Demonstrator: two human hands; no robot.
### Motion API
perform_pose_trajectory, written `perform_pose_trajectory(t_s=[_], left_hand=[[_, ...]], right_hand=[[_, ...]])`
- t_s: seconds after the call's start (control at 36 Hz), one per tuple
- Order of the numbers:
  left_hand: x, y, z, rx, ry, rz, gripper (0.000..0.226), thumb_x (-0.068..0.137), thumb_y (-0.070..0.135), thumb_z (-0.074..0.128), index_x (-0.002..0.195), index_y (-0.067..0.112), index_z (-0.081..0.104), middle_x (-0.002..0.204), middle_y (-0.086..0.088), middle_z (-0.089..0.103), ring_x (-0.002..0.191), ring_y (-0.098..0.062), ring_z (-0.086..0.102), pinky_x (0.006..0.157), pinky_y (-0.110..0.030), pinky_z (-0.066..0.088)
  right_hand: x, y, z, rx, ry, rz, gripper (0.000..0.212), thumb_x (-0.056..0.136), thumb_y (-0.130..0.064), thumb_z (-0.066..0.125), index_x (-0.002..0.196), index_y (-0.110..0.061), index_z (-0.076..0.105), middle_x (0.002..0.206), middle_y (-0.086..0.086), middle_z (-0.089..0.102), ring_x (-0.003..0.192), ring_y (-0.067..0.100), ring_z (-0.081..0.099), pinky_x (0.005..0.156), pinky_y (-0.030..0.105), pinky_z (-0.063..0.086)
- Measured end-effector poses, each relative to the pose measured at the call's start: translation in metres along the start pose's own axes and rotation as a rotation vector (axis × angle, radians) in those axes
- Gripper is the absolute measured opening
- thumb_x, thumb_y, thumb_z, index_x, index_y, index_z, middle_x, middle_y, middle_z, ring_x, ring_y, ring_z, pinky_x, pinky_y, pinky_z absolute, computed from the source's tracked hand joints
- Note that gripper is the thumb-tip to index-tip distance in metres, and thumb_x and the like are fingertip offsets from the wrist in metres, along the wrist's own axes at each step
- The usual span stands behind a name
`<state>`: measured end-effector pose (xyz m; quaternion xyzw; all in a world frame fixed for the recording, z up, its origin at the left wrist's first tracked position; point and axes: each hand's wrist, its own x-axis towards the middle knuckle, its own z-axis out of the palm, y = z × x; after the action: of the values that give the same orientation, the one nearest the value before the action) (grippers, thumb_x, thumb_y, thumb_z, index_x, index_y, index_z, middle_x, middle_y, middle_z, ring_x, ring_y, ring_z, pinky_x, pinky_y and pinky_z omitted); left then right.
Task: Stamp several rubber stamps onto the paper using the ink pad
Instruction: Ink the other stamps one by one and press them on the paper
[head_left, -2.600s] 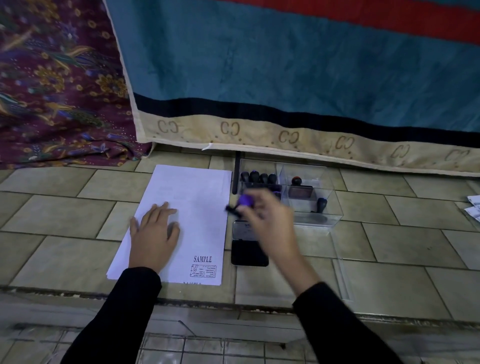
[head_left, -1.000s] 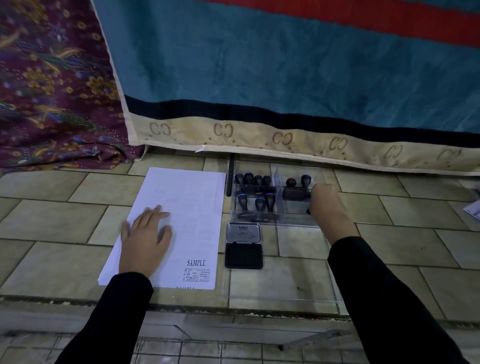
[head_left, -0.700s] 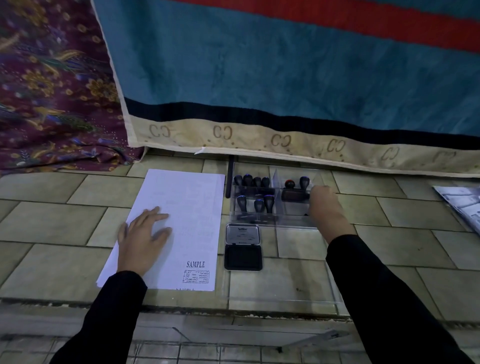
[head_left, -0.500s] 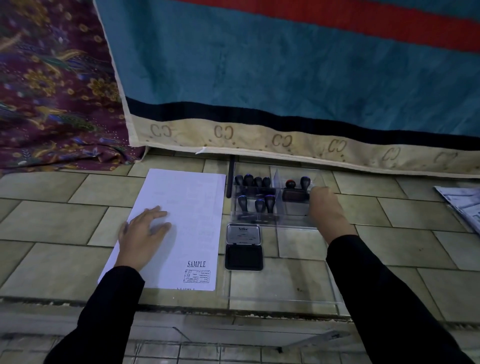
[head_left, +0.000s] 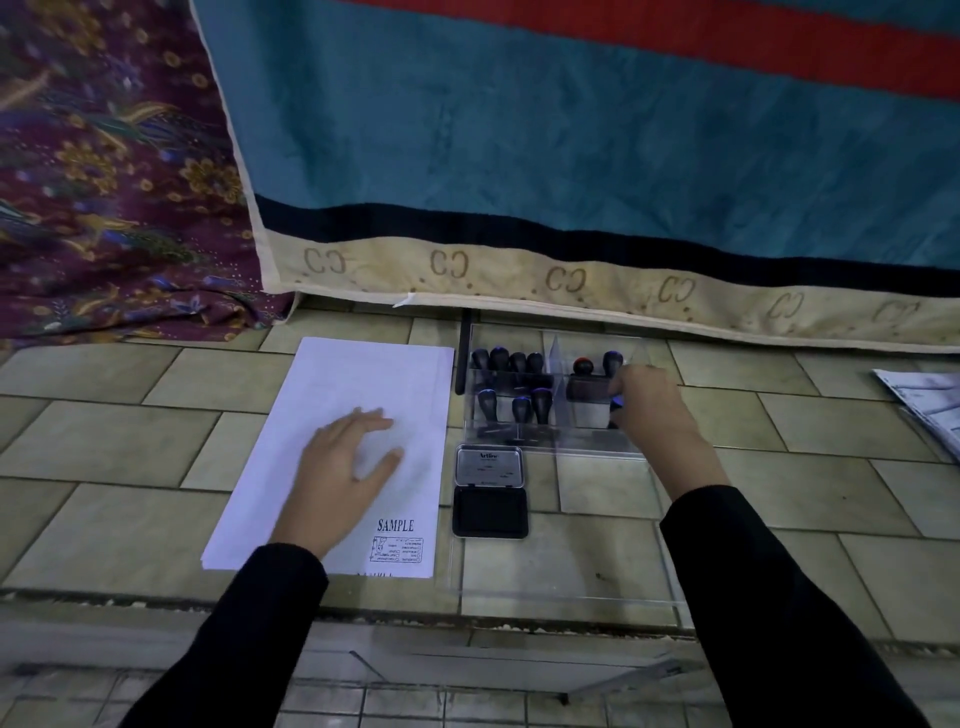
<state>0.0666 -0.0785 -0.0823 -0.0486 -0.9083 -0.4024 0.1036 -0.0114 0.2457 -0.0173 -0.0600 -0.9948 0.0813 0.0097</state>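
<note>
A white paper sheet (head_left: 363, 384) lies on the tiled surface, with a "SAMPLE" stamp print near its lower right corner. My left hand (head_left: 343, 462) rests on the sheet with fingers spread and holds nothing. The open black ink pad (head_left: 490, 512) sits just right of the paper. Behind it stands a clear plastic box (head_left: 587, 447) with several dark-handled rubber stamps (head_left: 511, 405) upright in its left compartment. My right hand (head_left: 649, 405) reaches into the right compartment, fingers closed around a blue-topped stamp (head_left: 617, 402), next to a red-topped stamp (head_left: 583, 366).
A teal, red and beige towel (head_left: 571, 156) hangs right behind the box, beside a floral cloth (head_left: 104, 182). A black rod (head_left: 461, 358) lies between paper and box. A clear lid (head_left: 571, 571) lies in front. Printed papers (head_left: 924, 400) sit far right. The ledge drops off at the front.
My right hand carried a purple-topped stamp from above the ink pad into the box's right compartment and stays there. My left hand shifted slightly right on the paper.
</note>
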Motion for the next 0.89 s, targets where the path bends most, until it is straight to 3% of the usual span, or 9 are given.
perform_pose_trajectory(t_s=[0.08, 0.17, 0.36, 0.58, 0.72, 0.89], left_hand=[[-0.013, 0.011, 0.018, 0.023, -0.148, 0.126, 0.056, 0.080, 0.069, 0.054, 0.127, 0.039, 0.050, 0.142, 0.026, 0.039, 0.139, 0.006, 0.022, 0.119, -0.032, 0.009], [-0.019, 0.016, 0.033, 0.080, -0.234, 0.185, 0.075, 0.070, 0.084, 0.049, 0.133, 0.047, 0.039, 0.143, 0.034, 0.026, 0.139, 0.013, 0.010, 0.118, -0.027, -0.002], [-0.013, 0.009, 0.044, 0.195, -0.264, 0.257, 0.097, 0.058, 0.091, 0.052, 0.140, 0.040, 0.037, 0.144, 0.032, 0.026, 0.140, 0.011, 0.011, 0.121, -0.036, 0.003], [-0.013, 0.003, 0.048, 0.182, -0.259, 0.248, 0.095, 0.059, 0.089, 0.054, 0.138, 0.039, 0.040, 0.140, 0.035, 0.027, 0.134, 0.023, 0.002, 0.121, -0.033, 0.002], [-0.013, 0.002, 0.049, 0.179, -0.251, 0.254, 0.094, 0.060, 0.088, 0.055, 0.139, 0.039, 0.041, 0.140, 0.035, 0.027, 0.135, 0.022, 0.003, 0.121, -0.034, 0.004], [-0.013, 0.002, 0.050, 0.174, -0.231, 0.253, 0.095, 0.058, 0.090, 0.054, 0.137, 0.038, 0.044, 0.142, 0.033, 0.032, 0.133, 0.022, 0.005, 0.120, -0.032, 0.004]], right_hand=[[-0.016, -0.009, -0.003, 0.192, 0.228, -0.047, 0.026, 0.083, -0.002, 0.064, 0.108, -0.002, 0.059, 0.104, 0.019, 0.061, 0.092, 0.033, 0.058, 0.073, 0.032, 0.046], [-0.034, -0.028, -0.008, 0.366, 0.365, -0.173, 0.025, 0.082, -0.006, 0.067, 0.107, -0.005, 0.063, 0.104, 0.013, 0.062, 0.084, 0.020, 0.058, 0.072, 0.020, 0.043], [-0.085, -0.059, 0.003, 0.671, 0.153, -0.376, 0.030, 0.081, -0.013, 0.070, 0.111, -0.016, 0.066, 0.097, -0.005, 0.059, 0.069, -0.006, 0.057, 0.075, 0.001, 0.047], [-0.112, -0.060, 0.031, 0.634, 0.095, -0.516, 0.026, 0.083, -0.010, 0.068, 0.109, -0.010, 0.068, 0.101, 0.005, 0.067, 0.088, 0.012, 0.066, 0.081, 0.020, 0.054], [-0.120, -0.061, 0.034, 0.579, 0.091, -0.556, 0.027, 0.081, -0.011, 0.070, 0.108, -0.011, 0.068, 0.099, 0.004, 0.067, 0.082, 0.008, 0.062, 0.079, 0.009, 0.044], [-0.122, -0.065, 0.035, 0.554, 0.073, -0.575, 0.026, 0.082, -0.011, 0.070, 0.108, -0.008, 0.068, 0.097, 0.005, 0.065, 0.085, 0.012, 0.063, 0.080, 0.011, 0.044]])
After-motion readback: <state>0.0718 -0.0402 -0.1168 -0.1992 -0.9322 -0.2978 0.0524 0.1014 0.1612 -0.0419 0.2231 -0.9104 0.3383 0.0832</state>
